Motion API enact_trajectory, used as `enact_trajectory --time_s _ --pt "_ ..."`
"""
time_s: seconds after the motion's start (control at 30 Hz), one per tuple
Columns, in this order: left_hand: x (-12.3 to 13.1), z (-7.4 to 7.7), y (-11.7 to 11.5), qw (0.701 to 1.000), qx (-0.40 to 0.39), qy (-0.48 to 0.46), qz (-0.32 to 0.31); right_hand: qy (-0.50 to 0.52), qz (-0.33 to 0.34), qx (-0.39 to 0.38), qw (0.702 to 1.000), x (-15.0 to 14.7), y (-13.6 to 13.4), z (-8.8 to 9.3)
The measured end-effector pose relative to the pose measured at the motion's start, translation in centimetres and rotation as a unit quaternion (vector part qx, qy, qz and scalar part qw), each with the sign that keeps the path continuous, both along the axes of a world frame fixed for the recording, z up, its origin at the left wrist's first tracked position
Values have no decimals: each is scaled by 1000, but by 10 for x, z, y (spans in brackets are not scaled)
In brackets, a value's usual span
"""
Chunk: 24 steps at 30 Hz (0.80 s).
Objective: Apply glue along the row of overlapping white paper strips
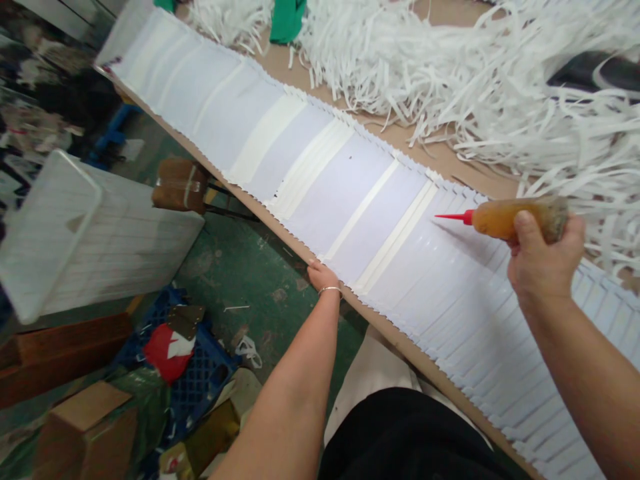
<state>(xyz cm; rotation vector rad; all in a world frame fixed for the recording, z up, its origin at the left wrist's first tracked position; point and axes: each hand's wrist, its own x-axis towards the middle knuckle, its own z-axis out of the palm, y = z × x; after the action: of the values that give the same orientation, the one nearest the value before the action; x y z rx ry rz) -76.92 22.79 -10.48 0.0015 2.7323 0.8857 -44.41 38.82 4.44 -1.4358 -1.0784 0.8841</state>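
A long white pleated paper strip (pixel 340 200) runs diagonally across a cardboard tabletop (pixel 400 143), its edges finely serrated. Several cream bands (pixel 395 233) cross the strip, and the part near my right hand looks glossy and wet. My right hand (pixel 545 260) grips a squeeze bottle of amber glue (pixel 515 220), its red pointed nozzle (pixel 453 217) held just above the paper. My left hand (pixel 323 277), with a metal bangle at the wrist, rests flat on the near table edge against the strip's serrated border.
Shredded white paper strips (pixel 450 80) lie heaped beyond the strip, with a green cloth (pixel 287 20) among them. Below the table, on a green floor (pixel 250 267), are a white plastic crate (pixel 85 233), a blue crate (pixel 190 373) and a cardboard box (pixel 85 427).
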Motion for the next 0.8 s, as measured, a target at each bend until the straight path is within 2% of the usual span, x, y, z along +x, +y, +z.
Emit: enact_trajectory --time_s 0.07,0.17,0.43,0.6,0.8 --pt "-1 0 1 1000 3 2 -2 86 6 -6 996 3 30 -10" --pt "-1 -1 2 1000 4 5 -3 93 21 -16 995 5 57 -20" --pt "-2 -2 2 1000 -7 3 1 76 25 -26 996 -1 83 -34" --pt "-1 2 3 1000 -5 0 2 80 21 -35 996 -4 83 -37" --pt "1 6 4 1000 3 -3 2 77 56 -52 994 -11 47 -30"
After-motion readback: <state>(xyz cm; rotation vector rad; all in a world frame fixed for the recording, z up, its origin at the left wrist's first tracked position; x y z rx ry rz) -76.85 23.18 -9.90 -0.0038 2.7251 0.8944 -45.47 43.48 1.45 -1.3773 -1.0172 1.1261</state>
